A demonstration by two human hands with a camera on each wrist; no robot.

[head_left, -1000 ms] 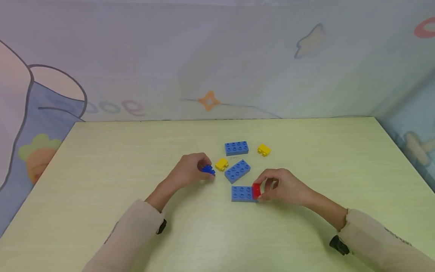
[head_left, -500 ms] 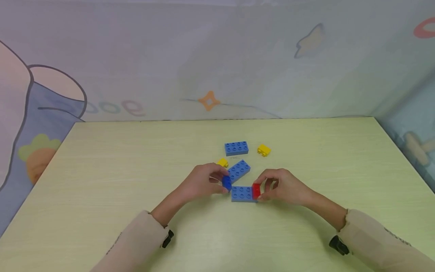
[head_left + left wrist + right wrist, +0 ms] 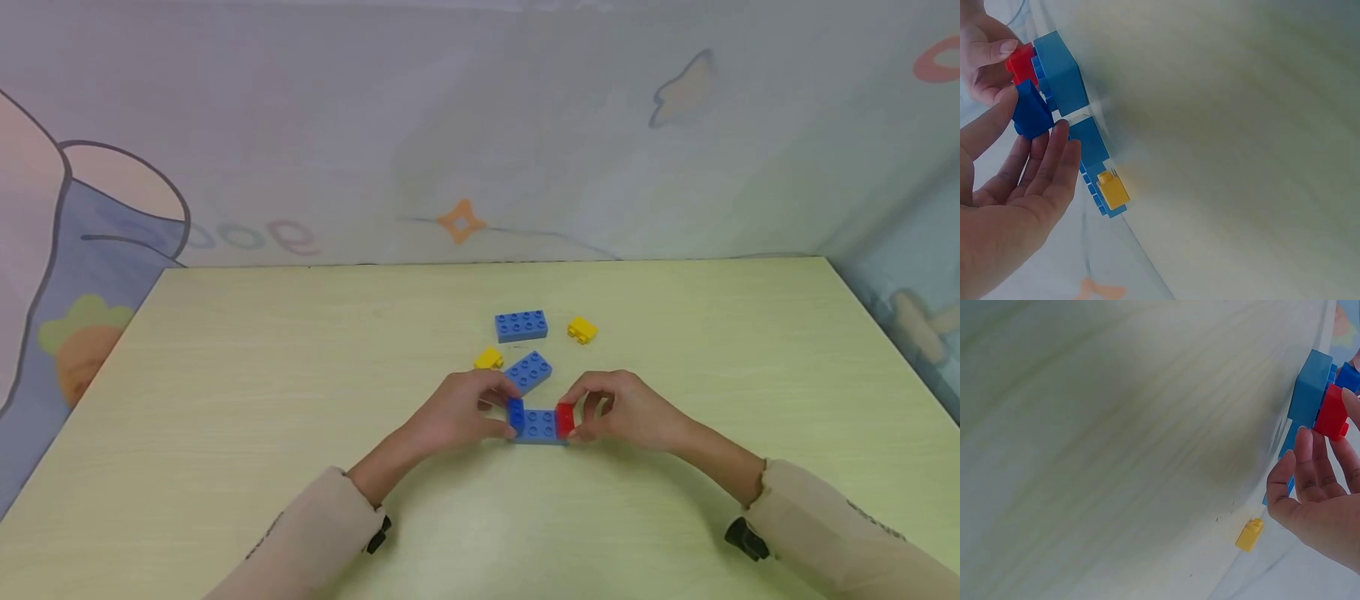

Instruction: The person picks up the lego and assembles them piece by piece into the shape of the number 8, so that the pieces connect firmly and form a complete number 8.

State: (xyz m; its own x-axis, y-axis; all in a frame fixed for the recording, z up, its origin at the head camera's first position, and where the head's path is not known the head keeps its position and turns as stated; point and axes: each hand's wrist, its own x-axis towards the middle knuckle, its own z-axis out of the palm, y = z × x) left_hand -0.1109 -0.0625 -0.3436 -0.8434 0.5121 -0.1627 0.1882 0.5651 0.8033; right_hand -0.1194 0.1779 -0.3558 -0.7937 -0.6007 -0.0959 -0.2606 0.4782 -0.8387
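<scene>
My left hand (image 3: 462,408) pinches a small dark blue brick (image 3: 1033,110) between thumb and fingers, over the left end of a light blue brick (image 3: 540,427). In the left wrist view the dark blue brick looks slightly tilted, and I cannot tell whether it is seated on the studs. My right hand (image 3: 633,410) pinches a small red brick (image 3: 1331,411), which sits on the right end of that same light blue brick. Between the two small bricks, light blue studs show. The light blue brick lies flat on the table (image 3: 637,517).
Just behind lies an angled light blue brick (image 3: 529,372), partly covered by my left fingers. Another light blue brick (image 3: 521,326) is farther back. One yellow brick (image 3: 489,358) lies beside my left hand, and a second yellow brick (image 3: 582,330) lies back right.
My left hand has moved right and toward me, bringing the dark blue brick from beside the yellow brick to the light blue brick's left end. My right hand has stayed in place.
</scene>
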